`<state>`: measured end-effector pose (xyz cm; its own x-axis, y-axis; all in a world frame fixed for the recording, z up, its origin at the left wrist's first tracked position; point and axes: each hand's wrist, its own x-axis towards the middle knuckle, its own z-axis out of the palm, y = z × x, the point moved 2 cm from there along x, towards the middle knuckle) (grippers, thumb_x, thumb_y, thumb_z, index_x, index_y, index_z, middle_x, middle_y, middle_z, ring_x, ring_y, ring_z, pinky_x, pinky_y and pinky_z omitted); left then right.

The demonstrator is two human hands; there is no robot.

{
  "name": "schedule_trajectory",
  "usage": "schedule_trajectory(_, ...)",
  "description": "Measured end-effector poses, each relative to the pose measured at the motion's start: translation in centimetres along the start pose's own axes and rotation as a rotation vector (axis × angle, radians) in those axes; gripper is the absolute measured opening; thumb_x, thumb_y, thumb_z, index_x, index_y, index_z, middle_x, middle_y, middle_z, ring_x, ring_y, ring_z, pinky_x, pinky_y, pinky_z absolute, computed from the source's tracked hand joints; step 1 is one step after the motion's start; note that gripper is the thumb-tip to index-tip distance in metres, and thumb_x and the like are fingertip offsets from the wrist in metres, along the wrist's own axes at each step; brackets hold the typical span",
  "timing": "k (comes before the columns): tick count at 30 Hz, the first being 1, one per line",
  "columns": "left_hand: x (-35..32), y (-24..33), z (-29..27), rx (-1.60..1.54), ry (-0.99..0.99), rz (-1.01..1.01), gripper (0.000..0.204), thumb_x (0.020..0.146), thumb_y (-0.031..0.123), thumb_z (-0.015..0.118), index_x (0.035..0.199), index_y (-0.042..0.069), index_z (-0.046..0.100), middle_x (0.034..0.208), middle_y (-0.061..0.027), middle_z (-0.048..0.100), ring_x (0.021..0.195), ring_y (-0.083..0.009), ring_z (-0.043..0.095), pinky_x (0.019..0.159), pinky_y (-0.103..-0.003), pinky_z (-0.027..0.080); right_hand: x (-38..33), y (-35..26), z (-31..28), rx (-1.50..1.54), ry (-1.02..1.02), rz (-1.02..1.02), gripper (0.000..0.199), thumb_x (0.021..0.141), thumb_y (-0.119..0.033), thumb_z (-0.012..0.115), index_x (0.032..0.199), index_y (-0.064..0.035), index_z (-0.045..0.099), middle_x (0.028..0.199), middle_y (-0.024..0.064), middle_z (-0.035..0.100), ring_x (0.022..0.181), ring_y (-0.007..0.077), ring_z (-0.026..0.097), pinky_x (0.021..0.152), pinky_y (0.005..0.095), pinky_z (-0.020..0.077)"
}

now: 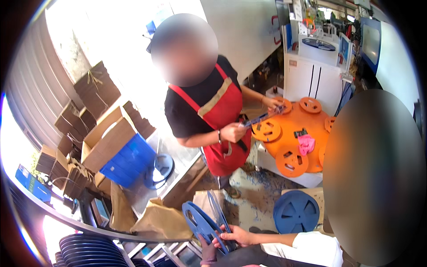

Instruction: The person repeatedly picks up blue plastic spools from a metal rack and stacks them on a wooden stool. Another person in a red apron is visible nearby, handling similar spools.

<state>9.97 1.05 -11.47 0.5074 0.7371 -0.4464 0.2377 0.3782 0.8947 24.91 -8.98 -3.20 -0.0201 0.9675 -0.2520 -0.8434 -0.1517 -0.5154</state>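
At the bottom centre my left hand (208,252), in a dark glove, grips the lower rim of a blue plastic reel (199,221). My right hand (236,236), bare, comes in from the right below a white sleeve, its fingers closed round the lower part of a thinner blue disc (216,208). The two round pieces stand tilted side by side; whether they are joined is hidden by my fingers. Right of my hands lies another blue reel (297,212) with wedge-shaped openings. A brown paper sheet (160,220) lies to their left.
Across from me a co-worker in a red apron (222,115) holds a dark narrow piece beside an orange round table (311,127) with several orange reels. Stacked dark discs (91,253) stand lower left. A blue bin (129,162) and cardboard bundles (98,89) stand left. A large blur covers the right.
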Motion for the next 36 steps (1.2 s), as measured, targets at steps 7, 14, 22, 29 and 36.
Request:
schedule_trajectory(7, -1.0, 0.9, -0.9, -0.106, 0.096, -0.010, 0.086, 0.079, 0.014, 0.059, 0.148, 0.009, 0.008, 0.118, -0.0134, 0.054, 0.097, -0.0196, 0.054, 0.085, -0.032, 0.045, 1.6, -0.3, -1.2, -0.211, 0.013, -0.066, 0.059, 0.088, -0.041, 0.058, 0.129, -0.0035, 0.037, 0.122, 0.0182, 0.055, 0.102, 0.0279, 0.062, 0.090, 0.0376, 0.0476)
schedule_trajectory(14, -3.2, 3.3, -3.0, -0.708, -0.007, -0.098, 0.039, 0.085, 0.029, 0.061, 0.109, 0.000, 0.053, 0.094, -0.0101, 0.061, 0.090, -0.0246, 0.058, 0.085, -0.038, 0.047, 3.3, -3.4, -5.1, -0.076, 0.472, -0.242, 0.047, 0.093, -0.051, 0.044, 0.114, -0.0083, 0.045, 0.074, 0.0073, 0.058, 0.046, 0.0115, 0.050, 0.041, 0.0244, 0.0379)
schedule_trajectory(22, -3.4, 1.3, -4.1, -0.983, -0.314, -0.184, 0.052, 0.088, 0.043, 0.052, 0.112, -0.003, 0.052, 0.108, -0.0128, 0.055, 0.105, -0.0269, 0.049, 0.096, -0.039, 0.039, 1.4, -3.1, -6.1, -0.019, 0.730, -0.319, 0.037, 0.095, -0.049, 0.041, 0.105, -0.0135, 0.040, 0.082, 0.0070, 0.057, 0.047, 0.0147, 0.053, 0.042, 0.0273, 0.0406)
schedule_trajectory(29, -3.6, 0.9, -3.4, -1.033, -0.286, -0.210, 0.055, 0.087, 0.044, 0.054, 0.114, -0.004, 0.051, 0.109, -0.0145, 0.055, 0.107, -0.0283, 0.049, 0.098, -0.040, 0.038, 0.5, -2.6, -5.5, -0.142, 0.649, -0.273, 0.048, 0.096, -0.050, 0.036, 0.113, -0.0059, 0.046, 0.091, 0.0072, 0.053, 0.071, 0.0170, 0.059, 0.060, 0.0308, 0.0530)
schedule_trajectory(36, -3.6, 0.5, -4.1, -0.998, -0.361, -0.200, 0.061, 0.087, 0.049, 0.049, 0.117, -0.004, 0.051, 0.109, -0.0175, 0.057, 0.107, -0.0296, 0.051, 0.099, -0.043, 0.037, 0.7, -1.3, -6.8, -0.267, 0.673, -0.304, 0.050, 0.098, -0.047, 0.035, 0.109, -0.0029, 0.055, 0.078, 0.0038, 0.051, 0.065, 0.0134, 0.057, 0.055, 0.0268, 0.0498)
